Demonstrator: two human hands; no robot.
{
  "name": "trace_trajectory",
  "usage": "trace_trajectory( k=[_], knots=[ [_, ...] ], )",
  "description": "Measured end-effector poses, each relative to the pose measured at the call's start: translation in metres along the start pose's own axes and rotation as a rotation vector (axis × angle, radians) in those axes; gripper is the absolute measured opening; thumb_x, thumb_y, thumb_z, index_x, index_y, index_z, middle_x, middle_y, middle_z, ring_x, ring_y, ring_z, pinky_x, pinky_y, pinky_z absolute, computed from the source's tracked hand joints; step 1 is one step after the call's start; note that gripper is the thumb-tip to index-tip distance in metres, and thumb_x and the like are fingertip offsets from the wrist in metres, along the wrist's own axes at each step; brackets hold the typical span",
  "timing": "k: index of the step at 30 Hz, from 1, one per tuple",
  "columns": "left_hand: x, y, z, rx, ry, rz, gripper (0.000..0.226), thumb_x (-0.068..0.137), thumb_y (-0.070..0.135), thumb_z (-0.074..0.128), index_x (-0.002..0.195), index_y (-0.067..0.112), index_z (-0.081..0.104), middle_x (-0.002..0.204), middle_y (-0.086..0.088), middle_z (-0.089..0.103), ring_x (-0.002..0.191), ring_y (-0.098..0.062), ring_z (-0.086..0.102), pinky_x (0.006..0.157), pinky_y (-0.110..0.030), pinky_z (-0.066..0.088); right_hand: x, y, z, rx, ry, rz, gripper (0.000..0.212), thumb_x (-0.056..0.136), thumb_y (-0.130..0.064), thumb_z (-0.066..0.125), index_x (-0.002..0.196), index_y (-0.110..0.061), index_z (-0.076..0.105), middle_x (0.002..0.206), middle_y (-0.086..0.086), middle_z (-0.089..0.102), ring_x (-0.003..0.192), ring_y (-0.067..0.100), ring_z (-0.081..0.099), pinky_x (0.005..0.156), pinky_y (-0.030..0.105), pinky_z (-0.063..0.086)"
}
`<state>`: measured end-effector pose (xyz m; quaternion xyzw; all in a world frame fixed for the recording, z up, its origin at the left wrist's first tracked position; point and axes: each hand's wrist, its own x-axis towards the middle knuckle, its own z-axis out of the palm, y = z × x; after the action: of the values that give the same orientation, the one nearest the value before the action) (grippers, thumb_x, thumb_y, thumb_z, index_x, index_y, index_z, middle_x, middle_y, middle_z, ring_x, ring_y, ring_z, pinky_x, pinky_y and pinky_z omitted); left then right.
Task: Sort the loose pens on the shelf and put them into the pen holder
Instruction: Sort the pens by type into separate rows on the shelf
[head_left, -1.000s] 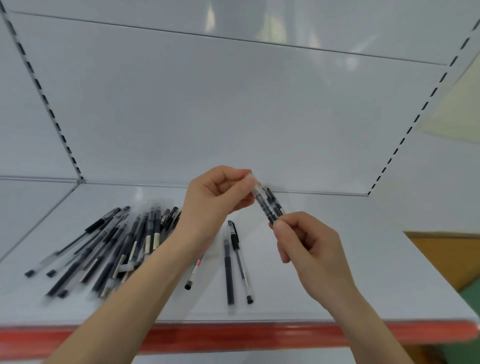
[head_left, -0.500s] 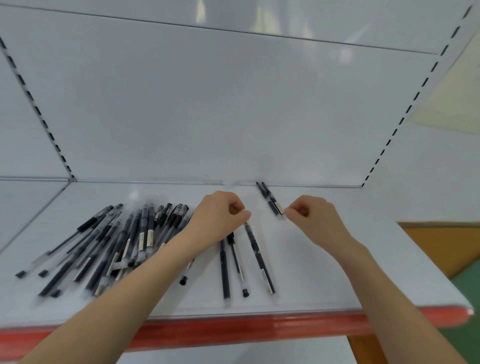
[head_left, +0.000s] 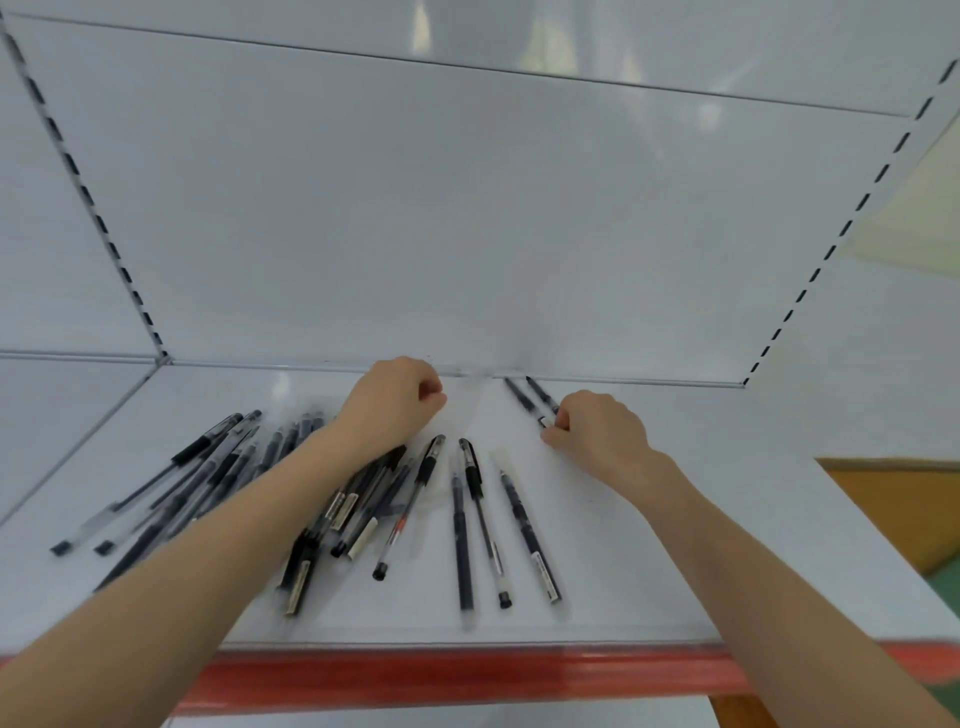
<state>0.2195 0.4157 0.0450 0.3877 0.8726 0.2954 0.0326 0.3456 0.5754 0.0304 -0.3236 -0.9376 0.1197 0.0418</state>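
Several black and clear pens (head_left: 218, 483) lie in a loose pile on the white shelf (head_left: 675, 571), left of centre, partly under my left forearm. Three more pens (head_left: 480, 525) lie side by side near the middle. Two dark pens (head_left: 530, 397) rest near the back wall, and my right hand (head_left: 592, 431) pinches their near ends with curled fingers. My left hand (head_left: 397, 400) hovers over the shelf near the back, fingers closed with nothing visible in them. No pen holder is in view.
The shelf has a red front edge (head_left: 467, 675) and white back panel (head_left: 467, 234) with slotted uprights on both sides. A wooden surface (head_left: 893, 499) shows past the shelf's right end.
Both hands dropped from mid-air to the shelf. The pen my left hand held now lies among the three middle pens. My right hand set its pens down near the back wall.
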Motion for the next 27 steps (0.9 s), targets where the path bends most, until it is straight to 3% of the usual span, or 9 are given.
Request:
trace_trajectory(
  k=[5,9,14,18,20,24,27],
  knots=[
    [0.032,-0.004,0.014,0.059,0.004,0.069,0.020,0.087,0.009,0.050,0.096,0.001,0.066,0.100,-0.013,0.067,0.095,-0.028,0.059,0.081,-0.028,0.041,-0.014,0.014,-0.009,0.325,0.042,0.024,0.027,0.087,-0.021,0.050,0.068,-0.003,0.050,0.065,0.007,0.050,0.062,0.021,0.044,0.061,0.029,0.035],
    [0.054,-0.001,0.033,0.096,-0.052,0.098,0.015,0.087,0.010,0.052,0.092,-0.002,0.060,0.091,-0.014,0.058,0.092,-0.030,0.055,0.072,-0.026,0.034,-0.038,0.030,-0.018,0.581,0.087,0.061,0.019,0.089,-0.023,0.051,0.084,-0.008,0.060,0.085,0.007,0.067,0.077,0.023,0.060,0.063,0.028,0.044],
    [0.070,0.004,0.051,0.154,-0.093,0.089,0.008,0.085,0.013,0.055,0.083,0.007,0.052,0.085,-0.007,0.049,0.080,-0.023,0.045,0.068,-0.029,0.033,-0.057,0.045,-0.018,0.715,0.109,0.116,0.007,0.089,-0.019,0.055,0.087,-0.013,0.056,0.082,0.000,0.068,0.069,0.012,0.058,0.062,0.022,0.043],
    [0.073,0.006,0.053,0.162,-0.104,0.095,0.015,0.089,0.009,0.049,0.093,0.002,0.061,0.097,-0.016,0.060,0.095,-0.031,0.055,0.077,-0.032,0.039,-0.066,0.047,-0.017,0.754,0.093,0.120,0.005,0.090,-0.015,0.051,0.085,-0.017,0.051,0.080,-0.003,0.069,0.063,0.005,0.057,0.057,0.016,0.038],
    [0.069,0.009,0.047,0.054,-0.097,0.089,0.017,0.089,0.009,0.050,0.097,0.001,0.064,0.101,-0.016,0.064,0.097,-0.031,0.057,0.080,-0.030,0.040,-0.070,0.045,-0.018,0.782,0.108,0.117,0.007,0.089,-0.012,0.049,0.084,-0.017,0.051,0.072,-0.005,0.067,0.056,0.003,0.054,0.054,0.016,0.037],
    [0.046,0.022,0.016,-0.433,-0.132,0.066,0.012,0.089,0.010,0.056,0.081,0.018,0.060,0.075,-0.002,0.063,0.070,-0.017,0.058,0.069,-0.030,0.045,-0.076,0.036,-0.022,0.803,0.199,0.049,0.011,0.087,-0.011,0.047,0.080,-0.017,0.053,0.059,-0.004,0.051,0.045,0.004,0.038,0.049,0.018,0.033],
    [0.019,0.029,-0.011,-0.708,-0.145,0.067,0.013,0.090,0.008,0.055,0.086,0.018,0.062,0.078,0.000,0.064,0.068,-0.006,0.062,0.072,-0.021,0.052,-0.082,0.024,-0.029,0.895,0.307,-0.036,0.013,0.083,-0.025,0.049,0.075,-0.017,0.056,0.054,-0.007,0.043,0.048,0.007,0.034,0.044,0.013,0.029]
  ],
)
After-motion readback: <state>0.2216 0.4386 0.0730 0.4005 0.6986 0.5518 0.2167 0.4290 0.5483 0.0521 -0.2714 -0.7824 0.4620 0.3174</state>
